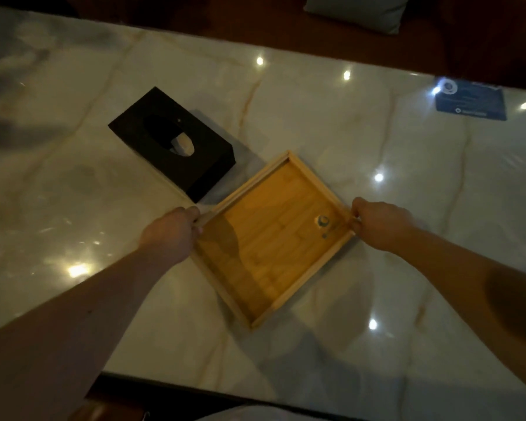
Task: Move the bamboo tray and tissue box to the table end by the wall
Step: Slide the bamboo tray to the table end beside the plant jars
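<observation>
While gripping opposite corners of the bamboo tray [271, 238], left hand [170, 235] and right hand [380, 223] both closing fingers over its rim. Sitting turned diamond-wise near the middle of the marble bench [316, 117], toward the near edge. Lying just beside its far-left side, the black tissue box [172, 144]. Resting by the far right edge, a blue card [471, 100].

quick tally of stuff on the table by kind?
bamboo tray: 1
black tissue box: 1
blue card: 1
small round object in the tray: 1
Total: 4
</observation>
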